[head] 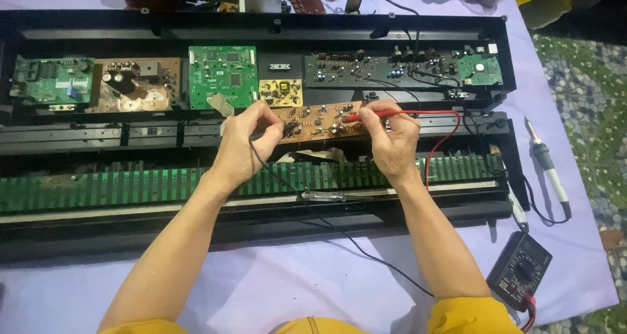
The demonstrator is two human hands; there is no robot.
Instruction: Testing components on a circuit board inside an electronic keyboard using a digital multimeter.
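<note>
Probing the brown circuit board (319,122) in the middle of the opened keyboard chassis (261,27) — we're looking at both hands working w/ meter leads. The left hand (245,144) is pinched around the black probe (287,129), its tip touching the board's left part, and the black wire (339,233) is trailing down btwn the forearms. The right hand (392,141) is gripping the red probe (372,115), lying nearly flat and pointing left, tip on the board's right half; its red wire (450,135) is looping around to the right.

We're also seeing a green board (223,77) just above-left of the brown one, a small yellow board (281,92) right above it, and a row of green key contacts (130,185) running below. A screwdriver w/ a clear handle (330,196) is lying on the chassis edge btwn the wrists. The multimeter (520,272) is sitting on the purple cloth (274,288) near the right elbow — a soldering iron (547,167) is resting further right.
</note>
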